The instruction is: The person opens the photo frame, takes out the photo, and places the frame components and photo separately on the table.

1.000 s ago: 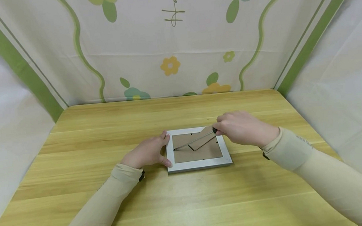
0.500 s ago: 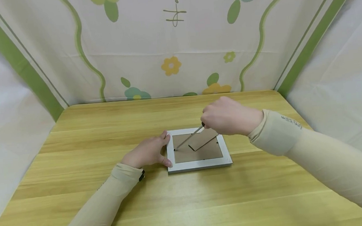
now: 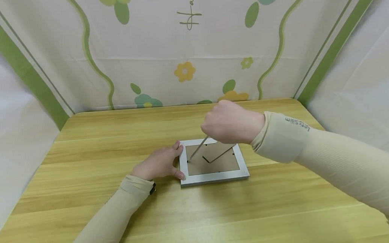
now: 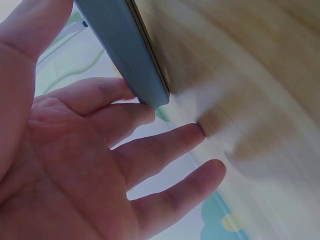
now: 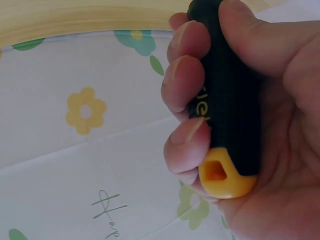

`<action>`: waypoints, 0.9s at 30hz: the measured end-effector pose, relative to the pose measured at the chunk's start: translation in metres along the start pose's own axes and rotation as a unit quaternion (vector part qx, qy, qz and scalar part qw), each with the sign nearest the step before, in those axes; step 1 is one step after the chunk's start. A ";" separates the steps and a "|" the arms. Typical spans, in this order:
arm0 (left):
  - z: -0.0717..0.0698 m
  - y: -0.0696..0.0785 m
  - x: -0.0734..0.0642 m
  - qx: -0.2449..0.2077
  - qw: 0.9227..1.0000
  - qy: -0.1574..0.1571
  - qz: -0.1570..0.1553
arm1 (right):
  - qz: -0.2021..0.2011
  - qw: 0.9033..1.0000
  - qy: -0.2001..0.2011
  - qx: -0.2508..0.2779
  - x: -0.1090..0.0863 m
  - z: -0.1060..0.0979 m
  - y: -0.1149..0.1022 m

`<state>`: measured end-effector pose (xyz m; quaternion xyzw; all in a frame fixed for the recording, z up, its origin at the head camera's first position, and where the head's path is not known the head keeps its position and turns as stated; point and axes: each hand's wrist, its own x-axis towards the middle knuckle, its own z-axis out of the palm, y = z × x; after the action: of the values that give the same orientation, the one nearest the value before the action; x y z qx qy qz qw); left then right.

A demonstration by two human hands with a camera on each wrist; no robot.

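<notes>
A picture frame (image 3: 215, 178) with a white border lies back side up on the wooden table, its brown backing board (image 3: 197, 168) showing. My left hand (image 3: 160, 162) touches its left side, thumb at the near corner and a finger at the far corner. In the left wrist view the fingers (image 4: 165, 150) are spread and nearly straight; two touch the frame's edge (image 4: 130, 55). My right hand (image 3: 232, 122) grips a screwdriver, whose black and yellow handle (image 5: 232, 110) fills the palm. The screwdriver shaft (image 3: 198, 148) slants down to a small dark tab at the backing's left edge.
An angled stand flap (image 3: 221, 149) on the backing is partly hidden behind my right hand. Bare wooden tabletop (image 3: 114, 142) surrounds the frame. A pale cloth with printed flowers (image 3: 184, 71) hangs along the table's far edge.
My right hand has moved left and up, tilting the screwdriver steeper while its tip stays at the backing's left edge. The left hand and frame have hardly moved.
</notes>
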<state>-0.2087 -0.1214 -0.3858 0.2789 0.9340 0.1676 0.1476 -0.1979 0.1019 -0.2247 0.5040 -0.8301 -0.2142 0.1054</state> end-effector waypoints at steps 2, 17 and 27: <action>0.000 0.000 0.000 -0.002 1.000 0.000 0.000 | -0.005 1.000 0.003 -0.009 0.003 -0.003 -0.001; 0.000 -0.001 0.000 0.007 1.000 -0.001 0.005 | 0.011 0.996 -0.083 -0.021 0.020 -0.018 -0.008; 0.000 -0.001 -0.001 0.003 1.000 -0.004 0.000 | 0.088 0.979 -0.148 0.112 -0.009 -0.001 0.012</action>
<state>-0.2086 -0.1225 -0.3857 0.2803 0.9338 0.1632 0.1508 -0.2029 0.1140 -0.2178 0.4004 -0.8963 -0.1817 -0.0572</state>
